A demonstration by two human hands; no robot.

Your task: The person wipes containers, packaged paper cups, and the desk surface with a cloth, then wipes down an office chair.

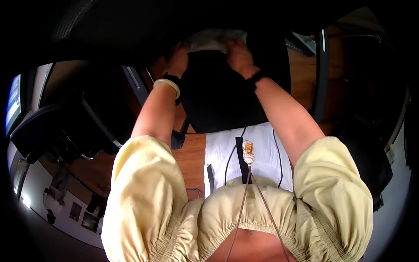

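Both of my hands reach far forward to a pale, crumpled cloth-like piece (209,39) at the top middle, on the far end of a black surface (222,91). My left hand (178,59) is at its left end, my right hand (238,54) at its right end with fingers over it. The fingertips are blurred and dim, but the fingers appear to hold the piece. A pale bangle and black band are on my left wrist, a black band on the right.
White cloth (262,159) lies nearer me, with black cords and a black strap. Wooden floor (192,159) shows beside it. A black chair (43,126) stands at left, grey metal bars (322,74) at right. Dark shapes fill the edges.
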